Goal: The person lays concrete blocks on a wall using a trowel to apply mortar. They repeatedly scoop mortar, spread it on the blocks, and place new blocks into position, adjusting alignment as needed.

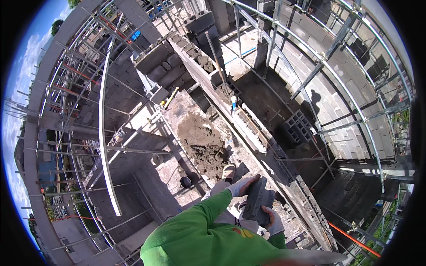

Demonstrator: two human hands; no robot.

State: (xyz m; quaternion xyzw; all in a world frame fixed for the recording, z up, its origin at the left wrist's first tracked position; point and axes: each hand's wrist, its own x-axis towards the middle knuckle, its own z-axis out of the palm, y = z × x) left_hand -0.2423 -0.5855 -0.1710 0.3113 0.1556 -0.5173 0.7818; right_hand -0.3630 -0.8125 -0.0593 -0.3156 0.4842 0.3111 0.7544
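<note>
A dark grey concrete block (257, 200) is held in front of me between both hands, tilted. My left hand (243, 185) grips its upper left end. Around its lower right end, my right hand (271, 220) is closed, with the fingers against the side face. Just right of the block runs a long block wall (284, 177), its top edge slanting away to the far left. Wet mortar (202, 142) lies heaped on a board (179, 106) beyond my feet.
A blue-topped object (234, 103) stands on the wall near an upright steel bar (215, 57). A black bucket (185, 182) sits lower left of the mortar. A yellow tool (171, 98) lies at the board's far end. Scaffold poles (364, 115) surround the area; hollow blocks (298, 126) rest below, right.
</note>
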